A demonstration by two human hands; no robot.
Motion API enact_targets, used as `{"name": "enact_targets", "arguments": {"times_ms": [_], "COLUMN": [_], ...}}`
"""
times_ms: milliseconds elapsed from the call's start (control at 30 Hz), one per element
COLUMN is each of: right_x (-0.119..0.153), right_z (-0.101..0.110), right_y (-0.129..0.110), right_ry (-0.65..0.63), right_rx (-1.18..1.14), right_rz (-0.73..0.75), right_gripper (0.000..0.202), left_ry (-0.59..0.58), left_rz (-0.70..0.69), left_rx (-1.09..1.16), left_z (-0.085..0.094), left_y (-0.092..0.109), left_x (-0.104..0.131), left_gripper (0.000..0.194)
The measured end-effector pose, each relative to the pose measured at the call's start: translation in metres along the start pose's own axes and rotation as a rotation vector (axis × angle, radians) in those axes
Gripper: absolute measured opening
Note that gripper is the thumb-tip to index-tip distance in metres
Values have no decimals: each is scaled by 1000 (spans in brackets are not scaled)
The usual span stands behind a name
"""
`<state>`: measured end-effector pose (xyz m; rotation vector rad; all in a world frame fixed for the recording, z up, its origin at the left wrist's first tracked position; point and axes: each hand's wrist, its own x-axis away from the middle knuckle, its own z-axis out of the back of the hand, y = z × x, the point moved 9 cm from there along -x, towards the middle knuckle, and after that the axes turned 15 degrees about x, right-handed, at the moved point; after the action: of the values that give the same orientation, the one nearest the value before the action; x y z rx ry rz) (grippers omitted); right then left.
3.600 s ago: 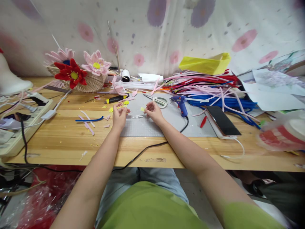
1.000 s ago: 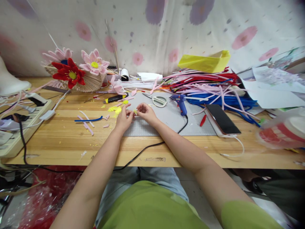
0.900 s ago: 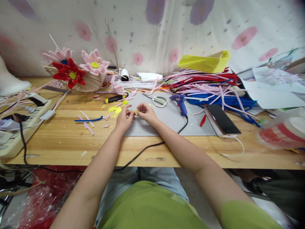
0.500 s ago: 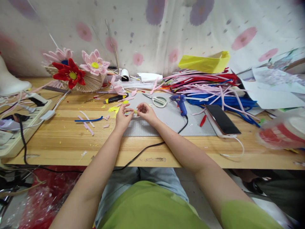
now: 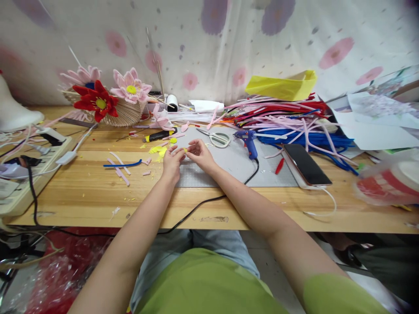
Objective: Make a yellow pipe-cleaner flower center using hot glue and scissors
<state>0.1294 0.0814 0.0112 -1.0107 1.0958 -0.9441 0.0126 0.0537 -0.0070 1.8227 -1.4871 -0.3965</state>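
Observation:
Between my two hands, over the left part of the grey cutting mat [image 5: 216, 174], is a small yellow piece [image 5: 185, 150]; its exact kind is too small to make out. My left hand [image 5: 172, 162] pinches it from the left, fingers closed. From the other side my right hand [image 5: 200, 156] grips it with thumb and fingertips. Yellow scraps [image 5: 159, 151] lie just beyond my left hand. Behind my hands are scissors [image 5: 218, 138] with pale handles and a yellow-and-black utility knife [image 5: 159, 135]. A blue glue gun [image 5: 249, 144] rests on the mat to the right.
Pink and red fuzzy flowers [image 5: 100, 103] stand at the back left. Bundled pipe cleaners [image 5: 294, 137] fill the back right, near a phone [image 5: 306, 165]. A black cord [image 5: 203, 201] crosses the table's front. A power strip [image 5: 29, 187] is at far left, a plastic cup [image 5: 386, 183] at far right.
My left hand has turned slightly, its fingers curling closer around the yellow piece. My right hand has barely moved. The things on the table stay where they were.

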Motion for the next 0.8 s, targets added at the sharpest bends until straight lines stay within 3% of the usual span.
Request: {"name": "enact_targets", "arguments": {"times_ms": [300,533,800], "right_x": [5,2,-1], "right_z": [-8,3,4], "right_y": [-1,3,13], "right_ry": [-58,52,12], "right_rx": [88,137,-1], "right_rz": [4,-3,-95], "right_gripper": [50,28,39], "left_ry": [38,10,-33], "left_rz": [-9,-34,3], "left_rx": [25,-25,-82], "left_z": [5,4,-1], "left_y": [0,-2,2], "left_x": [-1,-3,0], "left_gripper": [40,41,34]}}
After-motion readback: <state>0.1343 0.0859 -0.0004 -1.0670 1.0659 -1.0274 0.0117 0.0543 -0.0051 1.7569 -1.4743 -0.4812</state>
